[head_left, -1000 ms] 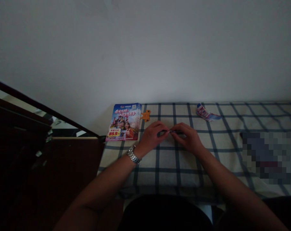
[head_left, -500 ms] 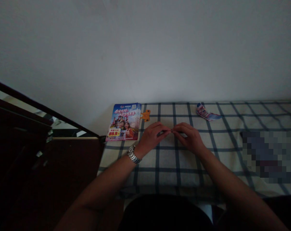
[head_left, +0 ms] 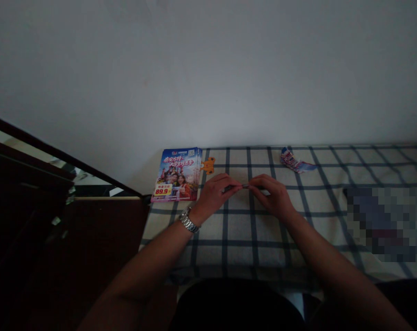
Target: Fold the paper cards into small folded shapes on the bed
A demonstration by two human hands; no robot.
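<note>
My left hand (head_left: 215, 194), with a silver metal-band watch (head_left: 188, 220) on its wrist, pinches one end of a small thin strip (head_left: 245, 186). The strip's other end is pinched by my right hand (head_left: 276, 196). Only a short piece shows between the fingertips, so I cannot make out its kind. Both hands are held over the checked cloth (head_left: 241, 227). Beyond my left hand lies a small orange animal-shaped piece (head_left: 208, 166), against the right edge of a stack of printed flyers (head_left: 174, 177).
A crumpled, colourful piece of printed paper (head_left: 295, 162) lies at the back right of the cloth. Farther right is a dark, pixelated item (head_left: 384, 225). The pale wall (head_left: 229, 78) rises behind the cloth, and dark furniture (head_left: 22, 207) stands at the left.
My fingertips have moved slightly apart, the left ones shifting a little left, and more of the thin strip shows between them. The flyers, orange piece and crumpled paper stay put.
</note>
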